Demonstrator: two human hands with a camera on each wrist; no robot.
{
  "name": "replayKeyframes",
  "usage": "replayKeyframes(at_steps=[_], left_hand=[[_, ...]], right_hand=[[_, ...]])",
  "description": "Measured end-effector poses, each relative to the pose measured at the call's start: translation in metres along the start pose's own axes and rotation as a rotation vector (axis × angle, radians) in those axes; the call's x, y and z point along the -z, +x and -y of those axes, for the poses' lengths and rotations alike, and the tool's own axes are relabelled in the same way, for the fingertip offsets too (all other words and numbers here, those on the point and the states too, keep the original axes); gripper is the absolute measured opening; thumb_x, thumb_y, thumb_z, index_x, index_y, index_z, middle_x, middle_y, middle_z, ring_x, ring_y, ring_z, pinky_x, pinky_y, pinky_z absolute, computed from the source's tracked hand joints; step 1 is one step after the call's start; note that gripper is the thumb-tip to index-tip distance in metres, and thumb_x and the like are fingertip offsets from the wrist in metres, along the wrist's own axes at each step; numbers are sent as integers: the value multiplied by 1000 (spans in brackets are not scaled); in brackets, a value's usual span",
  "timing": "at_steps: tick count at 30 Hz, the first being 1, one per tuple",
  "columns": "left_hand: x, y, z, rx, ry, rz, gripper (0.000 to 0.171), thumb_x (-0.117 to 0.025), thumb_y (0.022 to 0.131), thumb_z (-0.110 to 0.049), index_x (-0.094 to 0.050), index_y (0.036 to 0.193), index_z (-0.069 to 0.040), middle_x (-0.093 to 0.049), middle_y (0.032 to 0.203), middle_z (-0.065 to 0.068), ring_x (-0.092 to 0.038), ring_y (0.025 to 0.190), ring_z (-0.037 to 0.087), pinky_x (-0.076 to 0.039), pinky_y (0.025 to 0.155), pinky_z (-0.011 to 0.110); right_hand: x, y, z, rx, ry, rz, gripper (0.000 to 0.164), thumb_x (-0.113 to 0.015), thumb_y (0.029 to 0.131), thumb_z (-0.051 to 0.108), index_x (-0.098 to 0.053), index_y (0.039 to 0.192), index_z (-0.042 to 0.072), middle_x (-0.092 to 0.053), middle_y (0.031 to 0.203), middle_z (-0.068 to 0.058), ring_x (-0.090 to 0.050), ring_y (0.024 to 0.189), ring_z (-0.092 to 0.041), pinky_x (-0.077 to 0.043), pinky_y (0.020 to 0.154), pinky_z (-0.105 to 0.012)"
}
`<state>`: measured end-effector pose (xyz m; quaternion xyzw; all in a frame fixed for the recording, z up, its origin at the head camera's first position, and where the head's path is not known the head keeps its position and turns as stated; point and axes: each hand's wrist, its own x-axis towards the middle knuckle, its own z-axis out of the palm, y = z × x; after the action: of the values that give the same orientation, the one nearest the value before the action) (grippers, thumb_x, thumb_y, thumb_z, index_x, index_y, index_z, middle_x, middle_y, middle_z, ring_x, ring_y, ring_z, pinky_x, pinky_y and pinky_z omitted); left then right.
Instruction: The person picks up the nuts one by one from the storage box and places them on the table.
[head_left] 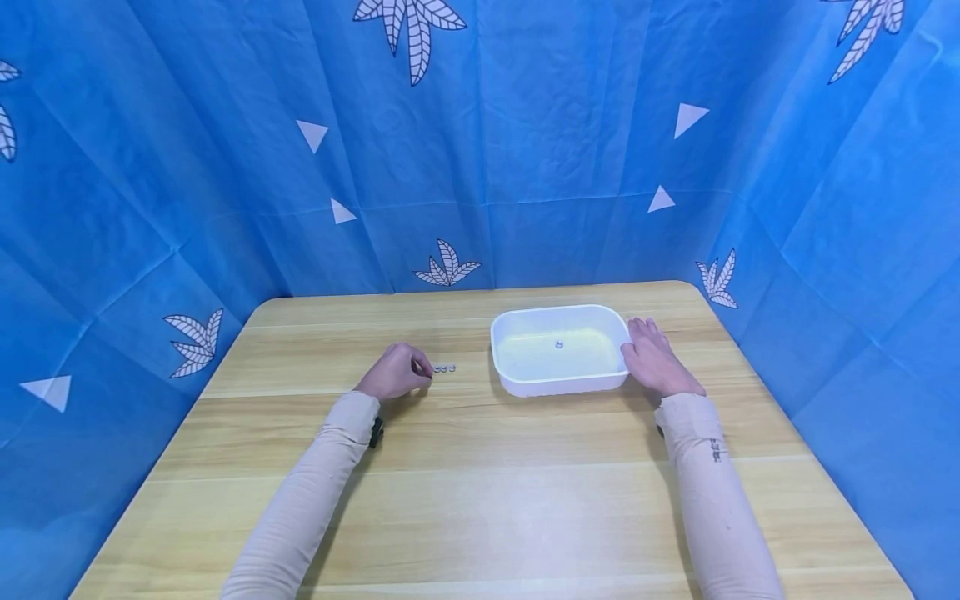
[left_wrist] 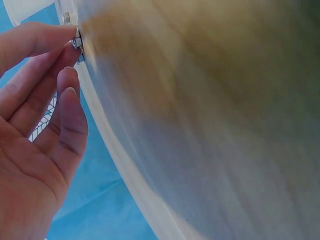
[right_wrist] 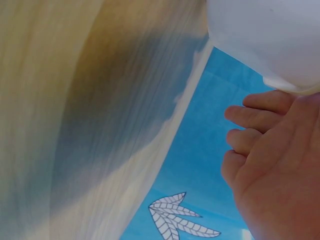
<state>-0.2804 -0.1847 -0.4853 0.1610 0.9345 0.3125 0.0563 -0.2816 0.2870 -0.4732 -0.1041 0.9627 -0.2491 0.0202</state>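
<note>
In the left wrist view, my left hand (left_wrist: 37, 115) pinches a small metal hex nut (left_wrist: 77, 41) between thumb and fingertip, low at the tabletop. Seen from the head, the left hand (head_left: 397, 372) is at the left end of a short row of nuts (head_left: 444, 368). To the right stands a white plastic basin (head_left: 517, 387) with rounded corners, and a single nut (head_left: 558, 344) lies on its floor. My right hand (head_left: 654, 358) holds the basin's right rim, thumb over the edge. From the right wrist, its other fingers (right_wrist: 255, 119) are bent below the rim.
All of this is on a light wood-grain table (head_left: 480, 500). A blue curtain (head_left: 525, 150) with white leaf and triangle prints hangs along the table's back and both sides. The basin stands near the back edge.
</note>
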Motion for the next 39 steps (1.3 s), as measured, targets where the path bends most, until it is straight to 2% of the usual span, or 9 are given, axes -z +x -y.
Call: replayKeyframes(at_steps=[15, 22, 30, 39], left_hand=[[0, -1, -2, 24, -16, -4, 11, -78, 82, -6, -79, 93, -7, -76, 89, 6, -64, 69, 14, -55, 58, 28], [0, -1, -4, -12, -72, -51, 19, -77, 85, -9, -77, 104, -4, -75, 95, 9, -65, 79, 18, -56, 60, 28], [3, 0, -29, -62, -44, -113, 29, -76, 89, -17, -75, 115, -3, -74, 106, 8, -66, 98, 23, -57, 86, 38], [-4, 8, -59, -142, -45, -127, 25, -74, 92, -18, -76, 114, -8, -75, 106, 5, -67, 99, 20, -58, 93, 39]], right_hand=[[0, -3, 0, -7, 14, 0, 64, -27, 105, 21, -18, 156, -17, -12, 165, -39, -3, 156, -57, -2, 129, -65], [1, -3, 1, -1, 6, 3, 64, -27, 105, 20, -18, 156, -17, -13, 165, -39, -4, 155, -58, -3, 128, -65], [1, -2, 1, -4, -4, -4, 64, -27, 105, 20, -18, 156, -18, -13, 165, -39, -4, 155, -58, -3, 128, -66], [1, -2, 1, -2, -34, -20, 63, -28, 104, 18, -21, 155, -18, -16, 164, -41, -4, 155, -58, -4, 128, -68]])
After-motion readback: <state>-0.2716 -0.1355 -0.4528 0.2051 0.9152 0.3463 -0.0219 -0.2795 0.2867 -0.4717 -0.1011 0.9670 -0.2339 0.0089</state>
